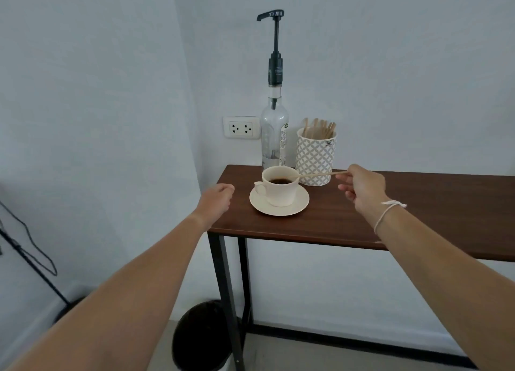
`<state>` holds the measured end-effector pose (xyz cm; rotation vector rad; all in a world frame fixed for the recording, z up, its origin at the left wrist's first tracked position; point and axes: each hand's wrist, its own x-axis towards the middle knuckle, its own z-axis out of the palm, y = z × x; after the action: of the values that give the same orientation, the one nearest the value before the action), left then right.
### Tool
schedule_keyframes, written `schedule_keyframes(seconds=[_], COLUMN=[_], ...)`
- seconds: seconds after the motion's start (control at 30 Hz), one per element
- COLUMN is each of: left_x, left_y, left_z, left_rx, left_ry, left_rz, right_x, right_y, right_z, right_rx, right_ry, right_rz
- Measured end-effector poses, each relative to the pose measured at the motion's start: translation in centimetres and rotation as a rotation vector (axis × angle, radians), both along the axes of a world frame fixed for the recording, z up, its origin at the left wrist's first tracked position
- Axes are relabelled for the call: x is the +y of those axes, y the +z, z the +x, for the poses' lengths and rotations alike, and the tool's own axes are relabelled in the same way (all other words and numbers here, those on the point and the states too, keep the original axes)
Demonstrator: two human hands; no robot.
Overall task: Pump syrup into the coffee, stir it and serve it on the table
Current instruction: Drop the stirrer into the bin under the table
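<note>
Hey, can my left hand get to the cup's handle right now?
Probably yes. The handle points toward the left hand, with only bare table between them; the stirrer and right hand are on the other side of the cup.

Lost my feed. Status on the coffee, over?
Right hand pinches stick, tip in cup. Left hand idle, holds nothing. Cup on saucer, bottle behind. Nothing in the way.

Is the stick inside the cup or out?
In: the thin wooden stir stick slants into the cream ceramic cup, right hand pinching its other end.
</note>
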<state>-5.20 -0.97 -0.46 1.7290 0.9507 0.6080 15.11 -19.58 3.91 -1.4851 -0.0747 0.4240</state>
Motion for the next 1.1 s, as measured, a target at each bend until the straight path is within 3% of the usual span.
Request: schedule_keyframes(seconds=[0.17,0.33,0.5,0.73,0.87,1.1], left_x=[1.5,4.8,10.6,21.0,24.8,30.3], left_y=[1.4,2.2,2.6,0.6,-0.4,-1.3], left_z=[-3.4,-6.0,-8.1,-10.6,-11.3,-10.9], left_rx=[0.170,0.308,0.447,0.858,0.931,0.896], left_ry=[0.052,-0.020,-0.116,-0.271,-0.345,-0.338], left_rz=[0.292,0.471,0.777,1.312,1.528,1.681], right_x=[0.7,2.5,6.7,14.6,18.1,23.1], right_y=[0.1,0.8,1.4,0.2,-0.4,-2.0], right_z=[-1.9,-4.8,-8.4,-14.8,-18.1,-20.9], right_rx=[0.024,0.022,-0.003,-0.017,-0.002,-0.007], right_ry=[0.023,0.058,0.021,0.007,0.012,-0.035], right_rz=[0.047,0.067,0.085,0.065,0.010,-0.053])
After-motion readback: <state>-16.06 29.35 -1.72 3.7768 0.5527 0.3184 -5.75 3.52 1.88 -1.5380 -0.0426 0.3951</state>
